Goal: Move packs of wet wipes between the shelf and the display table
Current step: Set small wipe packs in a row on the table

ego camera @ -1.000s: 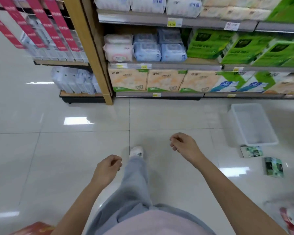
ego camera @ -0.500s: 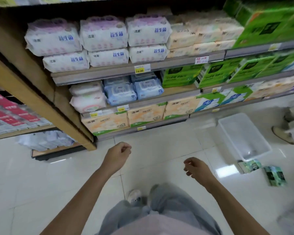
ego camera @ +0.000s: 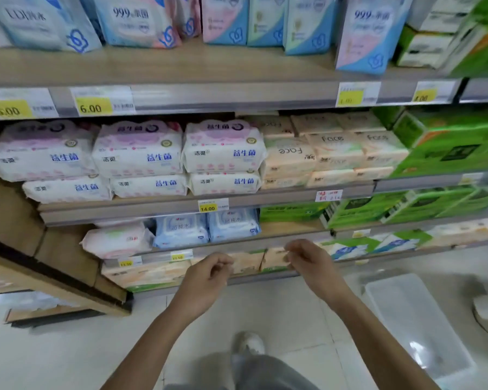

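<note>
The white and pink soft plastic packs of wet wipes [ego camera: 137, 153] lie in two layers on one board of the wooden shelf [ego camera: 181, 66], three above and three below, close side by side. One board lower are two light blue wipe packs [ego camera: 206, 228] beside a pale pink pack [ego camera: 117, 239]. The left hand [ego camera: 209, 273] and the right hand [ego camera: 307, 258] are raised in front of the lower boards, near each other but apart. Both have the fingers loosely bent, hold nothing and touch no pack. To the right of the white and pink packs are peach tissue packs [ego camera: 330, 153], then green paper packages [ego camera: 448, 144]. A yellow price label reading 14.00 [ego camera: 208, 207] sits on the rail below them. On the pale tiled floor [ego camera: 68, 356], at the right, lies a clear plastic bin [ego camera: 412, 319].
</note>
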Demonstrator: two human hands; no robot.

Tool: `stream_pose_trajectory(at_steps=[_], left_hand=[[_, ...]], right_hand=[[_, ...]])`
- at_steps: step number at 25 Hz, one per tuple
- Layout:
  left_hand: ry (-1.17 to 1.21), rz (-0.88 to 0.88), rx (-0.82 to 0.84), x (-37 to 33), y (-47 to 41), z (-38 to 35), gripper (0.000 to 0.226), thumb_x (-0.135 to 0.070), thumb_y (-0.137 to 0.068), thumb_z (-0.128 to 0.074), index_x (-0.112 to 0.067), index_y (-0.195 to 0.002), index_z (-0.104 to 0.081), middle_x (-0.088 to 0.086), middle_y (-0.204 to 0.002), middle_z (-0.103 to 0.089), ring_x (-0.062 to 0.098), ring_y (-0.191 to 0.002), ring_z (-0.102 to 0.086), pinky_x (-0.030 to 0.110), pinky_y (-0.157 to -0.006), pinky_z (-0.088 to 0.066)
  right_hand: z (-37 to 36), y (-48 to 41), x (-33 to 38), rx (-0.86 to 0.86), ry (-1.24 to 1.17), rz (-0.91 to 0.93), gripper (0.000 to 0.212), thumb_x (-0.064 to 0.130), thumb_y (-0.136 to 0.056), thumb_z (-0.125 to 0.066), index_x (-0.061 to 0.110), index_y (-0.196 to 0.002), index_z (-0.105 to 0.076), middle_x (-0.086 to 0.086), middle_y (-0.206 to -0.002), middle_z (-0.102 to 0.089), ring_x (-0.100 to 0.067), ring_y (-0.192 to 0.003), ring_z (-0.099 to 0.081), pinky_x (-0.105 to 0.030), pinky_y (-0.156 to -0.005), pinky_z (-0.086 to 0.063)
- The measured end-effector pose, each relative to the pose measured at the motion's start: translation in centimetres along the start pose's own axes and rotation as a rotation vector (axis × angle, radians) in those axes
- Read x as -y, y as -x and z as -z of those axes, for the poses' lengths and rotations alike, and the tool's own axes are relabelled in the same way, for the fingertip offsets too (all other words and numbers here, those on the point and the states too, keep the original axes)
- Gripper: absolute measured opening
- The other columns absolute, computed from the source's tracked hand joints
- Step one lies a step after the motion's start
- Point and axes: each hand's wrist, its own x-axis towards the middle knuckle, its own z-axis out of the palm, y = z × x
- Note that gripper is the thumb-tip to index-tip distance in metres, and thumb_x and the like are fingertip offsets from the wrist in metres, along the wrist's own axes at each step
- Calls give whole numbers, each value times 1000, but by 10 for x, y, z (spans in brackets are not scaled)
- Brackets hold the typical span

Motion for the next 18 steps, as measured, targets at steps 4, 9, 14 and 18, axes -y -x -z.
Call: stream_pose_trajectory(at_steps=[4, 9, 14, 18], left_hand=[[88, -246, -111, -90, -29, 13, 18, -17, -93, -56, -34, -94, -61, 1, -94, -67, 20, -91, -63, 22, -78, -49], [141, -626, -279, -211, -76, 48, 26, -8, -91, -60, -33, -98, -56, -11, -89, -63, 2, -80, -59, 10, -73, -46], [44, -624, -360, -318, -162, 54, 44, -20, -86, -65, -17, -125, -46, -2, -115, -54, 6, -96, -53, 19, -88, -46], [-212, -431, -423, -355, -224, 44, 75, -25, -77, -71, -6, -138, -32, 13, -136, -39, 28, -124, -44, 33, -100, -39]], right_hand=[[46, -48, 88, -42, -33, 301, 27, 3, -94, -51, 28, -88, -61, -3, -78, -65, -15, -73, -59, -29, -69, -48], [95, -85, 183, -241, -214, 590, 20, 5, -91, -55, 25, -94, -60, -3, -85, -65, -14, -75, -59, -27, -69, -49], [127, -154, 248, -404, -261, 636, 22, 3, -90, -52, 16, -108, -52, 0, -105, -56, -10, -85, -54, -25, -79, -49], [132, -198, 273, -364, -152, 545, 39, 8, -93, -50, 9, -131, -42, -2, -123, -49, -12, -110, -51, -28, -94, -41]])
